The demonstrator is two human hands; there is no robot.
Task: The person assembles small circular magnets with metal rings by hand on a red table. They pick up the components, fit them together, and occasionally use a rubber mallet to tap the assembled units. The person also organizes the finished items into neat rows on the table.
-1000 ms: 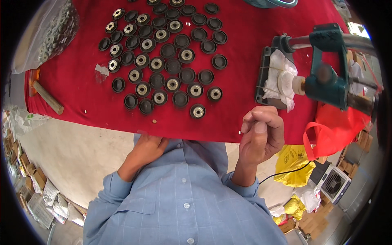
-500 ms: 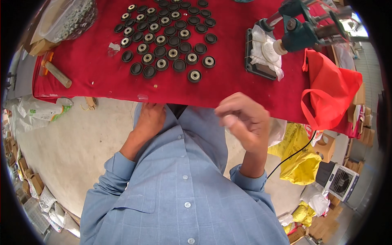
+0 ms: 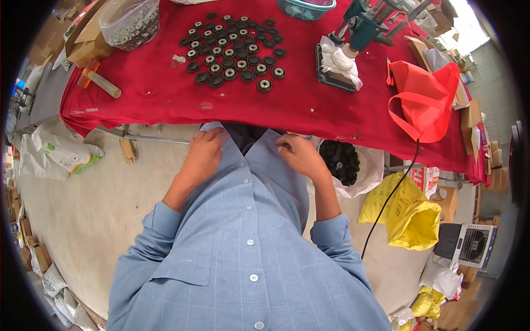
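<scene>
Both my hands are at the lower front of my blue buttoned shirt [image 3: 251, 243], just below the table's near edge. My left hand [image 3: 205, 153] is closed at the left hem, its fingertips partly hidden against the cloth. On the other side my right hand [image 3: 303, 157] pinches the right hem with curled fingers. Dark clothing [image 3: 243, 135] shows between the two flaps. On the red tablecloth [image 3: 165, 102] ahead lie many round black pieces [image 3: 216, 80], some with a metal bearing ring [image 3: 264, 85] in the middle.
A green hand press [image 3: 361, 27] stands right on the table, a white-wrapped pad [image 3: 338, 60] under it. Nearby are a red bag [image 3: 422, 99], a clear tub of metal parts [image 3: 130, 25] and a wooden-handled hammer [image 3: 102, 84]. A white sack of black pieces [image 3: 364, 182] sits below.
My right hand has come down from in front of the table edge to the shirt's right hem. My left hand stays at the left hem. The view has shifted, uncovering the sack.
</scene>
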